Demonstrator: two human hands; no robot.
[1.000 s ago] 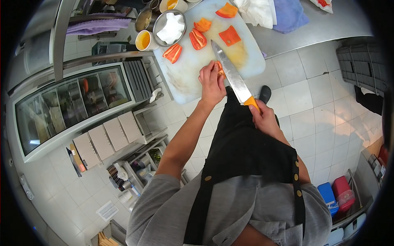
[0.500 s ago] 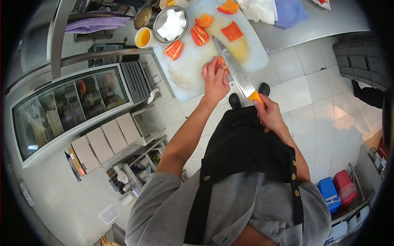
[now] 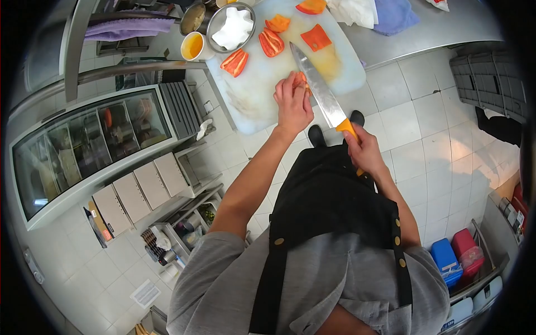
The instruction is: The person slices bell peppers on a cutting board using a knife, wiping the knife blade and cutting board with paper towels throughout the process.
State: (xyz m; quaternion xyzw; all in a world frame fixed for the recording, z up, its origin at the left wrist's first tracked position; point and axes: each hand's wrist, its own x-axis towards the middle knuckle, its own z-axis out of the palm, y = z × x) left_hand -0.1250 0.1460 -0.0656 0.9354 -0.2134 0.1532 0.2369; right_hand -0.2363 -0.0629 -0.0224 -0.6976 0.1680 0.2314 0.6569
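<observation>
My left hand (image 3: 293,104) is closed on a red pepper piece (image 3: 301,79) near the lower edge of the white cutting board (image 3: 245,106). Its fingers partly cover the piece. Just right of it lies the long blade of a knife (image 3: 318,86), tip pointing up and slightly left over the board. My right hand (image 3: 365,151) is wrapped round the knife's yellow handle. Farther up the board rest a red pepper piece (image 3: 234,62), another with its ribbed inside up (image 3: 271,42), a small orange piece (image 3: 278,23), a flat red-orange piece (image 3: 316,38) and one at the top (image 3: 311,6).
Left of the board are a metal bowl (image 3: 213,34) with something white and a cup (image 3: 192,46) of orange contents. A white cloth (image 3: 353,12) and a blue cloth (image 3: 394,17) lie on the steel counter (image 3: 441,28). A grey crate (image 3: 487,84) stands right.
The view has shifted slightly. Against one second ago, my left hand and the pepper piece sit a little higher beside the blade. Both hands keep their holds.
</observation>
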